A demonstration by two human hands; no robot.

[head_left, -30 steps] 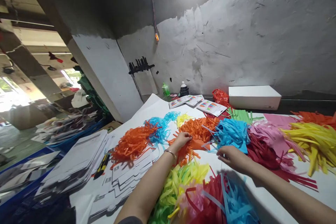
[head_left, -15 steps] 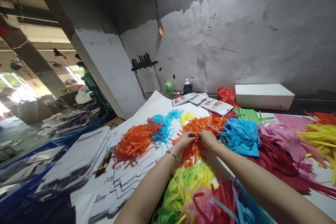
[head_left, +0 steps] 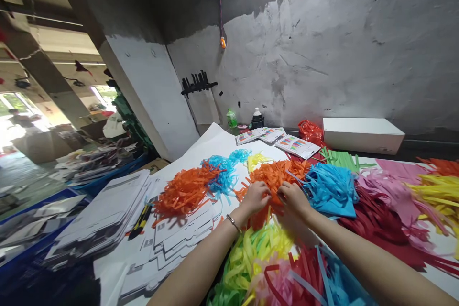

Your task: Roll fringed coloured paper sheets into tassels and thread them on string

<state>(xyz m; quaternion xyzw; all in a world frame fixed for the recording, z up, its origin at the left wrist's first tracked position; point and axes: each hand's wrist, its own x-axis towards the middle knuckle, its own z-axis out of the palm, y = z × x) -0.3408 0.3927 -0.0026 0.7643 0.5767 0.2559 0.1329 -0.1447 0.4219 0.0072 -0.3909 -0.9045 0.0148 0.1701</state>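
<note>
Rough grey wall (head_left: 322, 48) backs your table (head_left: 211, 146); both hands, left (head_left: 255, 197) and right (head_left: 294, 198), pinch the orange fringe bundle (head_left: 276, 177) mid-table. Grip near its uncut edge, avoiding neighbouring blue fringe (head_left: 328, 189).

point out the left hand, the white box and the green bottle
left hand (head_left: 255, 197), head view, back of the hand
white box (head_left: 362, 135), head view, its front face
green bottle (head_left: 231, 118), head view, its body

orange fringe (head_left: 278, 174), blue fringe (head_left: 330, 189), white box (head_left: 362, 135)
</note>
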